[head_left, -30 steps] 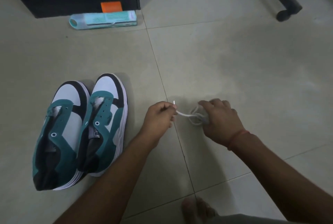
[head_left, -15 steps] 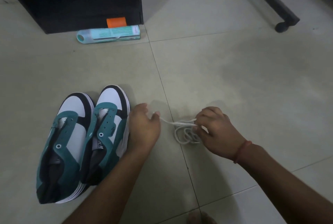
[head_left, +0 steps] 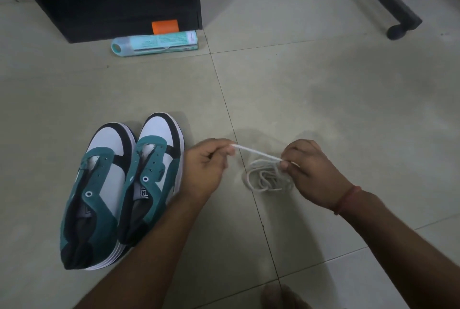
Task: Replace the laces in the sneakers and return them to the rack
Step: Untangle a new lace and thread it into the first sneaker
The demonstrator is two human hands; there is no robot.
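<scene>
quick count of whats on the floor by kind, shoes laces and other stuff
sneakers: 2, side by side, unlaced
white lace bundle: 1, pinched between left hand and right hand
teal tube package: 1
orange tag: 1
total: 5

Bare forearms; red thread band (head_left: 346, 199) around the right wrist.
</scene>
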